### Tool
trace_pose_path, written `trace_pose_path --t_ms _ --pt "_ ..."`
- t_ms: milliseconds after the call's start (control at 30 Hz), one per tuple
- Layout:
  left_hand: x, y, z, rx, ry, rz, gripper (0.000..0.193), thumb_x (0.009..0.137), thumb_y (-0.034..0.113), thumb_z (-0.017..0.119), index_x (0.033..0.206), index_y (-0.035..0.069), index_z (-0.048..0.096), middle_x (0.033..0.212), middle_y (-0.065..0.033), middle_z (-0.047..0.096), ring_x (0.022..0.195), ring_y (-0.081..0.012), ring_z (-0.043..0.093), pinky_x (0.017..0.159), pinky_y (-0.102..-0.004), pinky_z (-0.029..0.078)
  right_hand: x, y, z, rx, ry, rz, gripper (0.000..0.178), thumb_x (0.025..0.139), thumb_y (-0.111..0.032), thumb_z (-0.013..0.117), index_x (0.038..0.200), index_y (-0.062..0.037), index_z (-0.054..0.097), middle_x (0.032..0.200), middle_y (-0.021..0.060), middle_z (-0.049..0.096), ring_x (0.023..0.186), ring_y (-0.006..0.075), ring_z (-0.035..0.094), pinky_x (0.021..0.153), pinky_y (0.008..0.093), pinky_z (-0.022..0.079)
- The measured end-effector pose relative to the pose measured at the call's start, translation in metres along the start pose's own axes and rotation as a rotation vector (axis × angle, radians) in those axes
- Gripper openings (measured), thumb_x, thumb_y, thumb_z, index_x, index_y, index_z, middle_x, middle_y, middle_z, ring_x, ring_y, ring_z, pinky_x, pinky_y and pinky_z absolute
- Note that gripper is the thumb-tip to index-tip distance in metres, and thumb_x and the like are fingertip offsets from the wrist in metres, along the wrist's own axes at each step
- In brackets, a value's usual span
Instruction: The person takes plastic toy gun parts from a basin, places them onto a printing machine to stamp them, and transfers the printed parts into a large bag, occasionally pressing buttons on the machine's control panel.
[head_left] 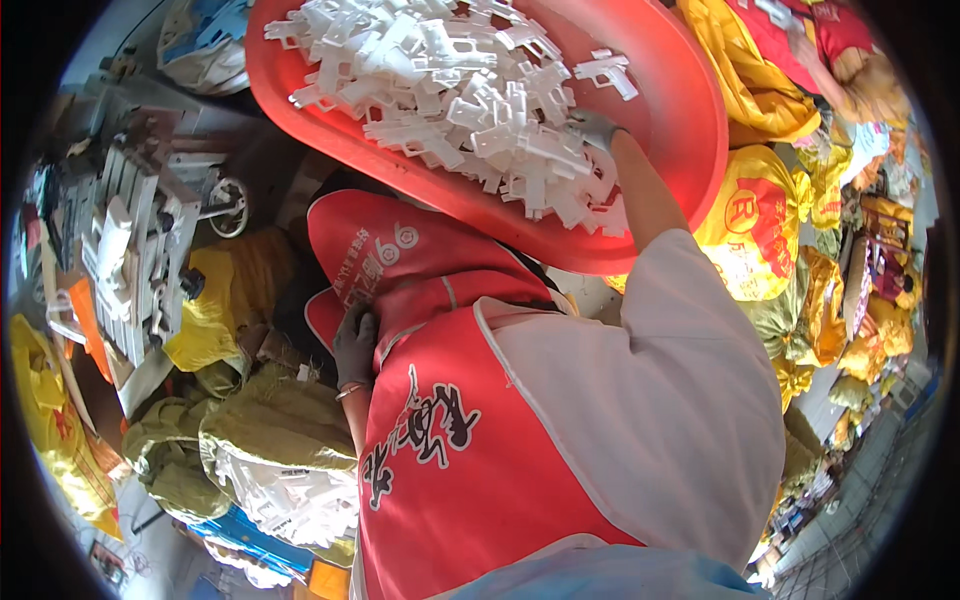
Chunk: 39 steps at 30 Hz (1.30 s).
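A big red tub [690, 150] holds a heap of white plastic toy pistol pieces [440, 90]. One loose white toy pistol piece [607, 74] lies apart on the tub's floor, just beyond my right hand [597, 130]. That hand, in a grey glove, reaches down at the right side of the heap; its fingers are mostly hidden, so what they hold cannot be made out. My left hand [354, 345], also in a grey glove, rests against the side of my red apron [480, 430], fingers loosely extended with nothing visible in them.
A metal machine with a handwheel [229, 207] stands at the left. Below it, an olive sack [270, 420] spills more white pieces. Yellow sacks [760, 220] crowd the right side of the tub. Another person's arm [825, 75] shows at the top right.
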<state>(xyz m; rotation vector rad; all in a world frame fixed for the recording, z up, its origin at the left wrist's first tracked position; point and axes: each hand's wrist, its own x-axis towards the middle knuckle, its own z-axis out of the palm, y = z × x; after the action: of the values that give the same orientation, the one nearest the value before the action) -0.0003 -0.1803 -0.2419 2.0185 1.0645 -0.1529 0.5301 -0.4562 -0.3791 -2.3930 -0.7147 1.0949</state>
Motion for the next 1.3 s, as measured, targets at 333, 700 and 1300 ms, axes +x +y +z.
trace_pose_path --t_ms 333,700,1300 --pt "-0.019 0.046 -0.073 -0.164 0.283 0.007 0.031 0.087 0.02 0.059 0.114 0.004 0.061 0.107 -0.0171 0.065 0.102 -0.0318 0.061 0.088 -0.0369 0.047 -0.116 -0.055 -0.001 0.317 -0.234 -0.034 0.047 0.08 -0.007 0.063 0.124 -0.0127 0.049 0.106 0.0065 0.051 0.095 0.0146 0.052 0.079 0.029 0.048" --pt "-0.018 0.105 -0.239 0.028 1.076 0.415 0.022 0.085 0.01 0.062 0.105 0.003 0.065 0.097 -0.0131 0.067 0.088 -0.0273 0.065 0.077 -0.034 0.051 -0.157 -0.157 -0.048 -0.056 -0.129 -0.431 0.039 0.074 0.001 0.063 0.112 -0.0024 0.057 0.107 0.0089 0.057 0.102 0.0229 0.056 0.087 0.0351 0.047" --pt "-0.013 0.071 -0.303 -0.229 1.259 0.336 0.029 0.083 0.012 0.07 0.111 0.007 0.063 0.093 -0.0061 0.069 0.079 -0.0095 0.063 0.074 -0.0255 0.051 -0.117 -0.548 0.007 0.751 -0.197 -1.0 0.035 0.092 -0.014 0.057 0.125 -0.0036 0.054 0.105 0.005 0.059 0.086 0.0098 0.055 0.071 0.0223 0.045"
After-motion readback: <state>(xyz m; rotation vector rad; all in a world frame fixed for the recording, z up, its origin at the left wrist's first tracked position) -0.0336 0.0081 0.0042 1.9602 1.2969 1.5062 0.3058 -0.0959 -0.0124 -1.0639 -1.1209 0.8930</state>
